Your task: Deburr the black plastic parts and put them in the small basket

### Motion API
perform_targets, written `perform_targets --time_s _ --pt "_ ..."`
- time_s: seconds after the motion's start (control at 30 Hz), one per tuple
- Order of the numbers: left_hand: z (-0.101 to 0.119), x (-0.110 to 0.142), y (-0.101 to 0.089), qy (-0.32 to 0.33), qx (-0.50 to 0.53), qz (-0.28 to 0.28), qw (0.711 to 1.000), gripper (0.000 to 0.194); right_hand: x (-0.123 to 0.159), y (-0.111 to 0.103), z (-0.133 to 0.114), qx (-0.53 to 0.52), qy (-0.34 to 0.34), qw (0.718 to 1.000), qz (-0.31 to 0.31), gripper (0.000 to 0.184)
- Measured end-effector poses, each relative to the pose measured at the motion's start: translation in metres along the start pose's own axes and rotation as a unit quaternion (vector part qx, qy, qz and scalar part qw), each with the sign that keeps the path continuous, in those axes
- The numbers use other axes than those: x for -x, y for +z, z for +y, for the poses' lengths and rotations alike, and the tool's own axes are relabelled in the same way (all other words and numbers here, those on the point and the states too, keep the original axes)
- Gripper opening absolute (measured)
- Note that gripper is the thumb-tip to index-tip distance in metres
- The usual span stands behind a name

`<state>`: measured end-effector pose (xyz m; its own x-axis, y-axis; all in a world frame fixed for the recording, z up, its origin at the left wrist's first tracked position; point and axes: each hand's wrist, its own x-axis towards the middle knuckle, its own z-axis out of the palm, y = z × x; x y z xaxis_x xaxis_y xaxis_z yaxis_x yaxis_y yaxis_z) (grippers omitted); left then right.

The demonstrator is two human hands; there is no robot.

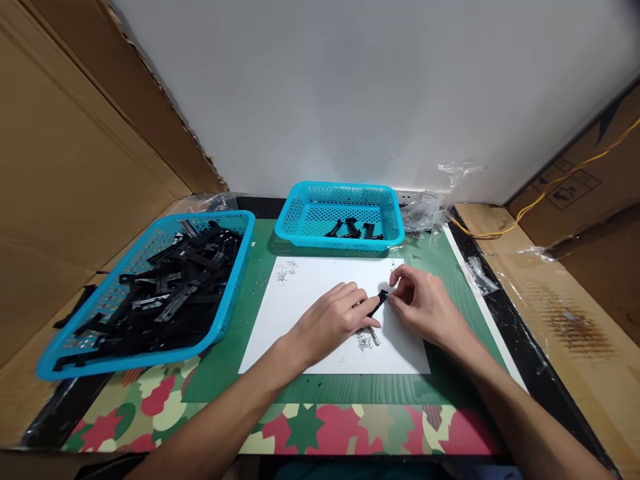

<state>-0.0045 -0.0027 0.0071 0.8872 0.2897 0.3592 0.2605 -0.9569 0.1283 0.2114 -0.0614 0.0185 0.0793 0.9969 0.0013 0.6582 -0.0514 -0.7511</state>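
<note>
- Nearest, a camouflage-and-star patterned border in red, green and cream (340, 430); no lettering visible.
- On a white rectangular sheet (310, 283), a loose pile of tiny silvery pieces (363, 343) beside a narrow, shiny, clear-looking piece (375, 337) near the left thumb.
- Left hand (340, 313): thumb and fingers pinch a slim black plastic part (381, 300), over the sheet. Its long axis slants away and rightward, the far end emerging towards the right hand.
- Right hand (423, 300): the nearer to that free end, fingertips just beside it; whether they pinch anything, I cannot tell.
- Left, a turquoise perforated basket (234, 287) heaped with black parts.
- Farther, a second turquoise basket (340, 244) with a few.
- Right, a brown cardboard box (570, 187) with printed handling symbols; no brand legible.
</note>
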Motion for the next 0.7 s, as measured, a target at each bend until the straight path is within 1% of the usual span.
perform_targets --time_s 0.13,0.3,0.43,0.57,0.7 --pt "0.001 -0.002 0.001 0.022 -0.038 0.002 0.999 0.03 -0.004 0.004 -0.004 0.071 -0.008 0.997 0.006 0.024" --pt "0.003 -0.004 0.002 0.025 -0.055 0.003 0.998 0.031 -0.01 0.003 -0.009 0.142 -0.03 0.989 -0.011 0.029" --pt "0.005 -0.004 0.003 0.017 -0.039 0.009 0.999 0.031 -0.012 0.003 -0.01 0.179 -0.033 0.983 -0.014 0.029" --pt "0.004 -0.002 0.006 0.005 -0.006 0.01 1.0 0.031 -0.014 0.003 -0.014 0.213 -0.027 0.977 -0.011 0.025" --pt "0.003 0.001 0.008 -0.027 0.04 0.015 0.999 0.031 -0.012 0.003 -0.019 0.212 -0.023 0.977 -0.012 0.022"
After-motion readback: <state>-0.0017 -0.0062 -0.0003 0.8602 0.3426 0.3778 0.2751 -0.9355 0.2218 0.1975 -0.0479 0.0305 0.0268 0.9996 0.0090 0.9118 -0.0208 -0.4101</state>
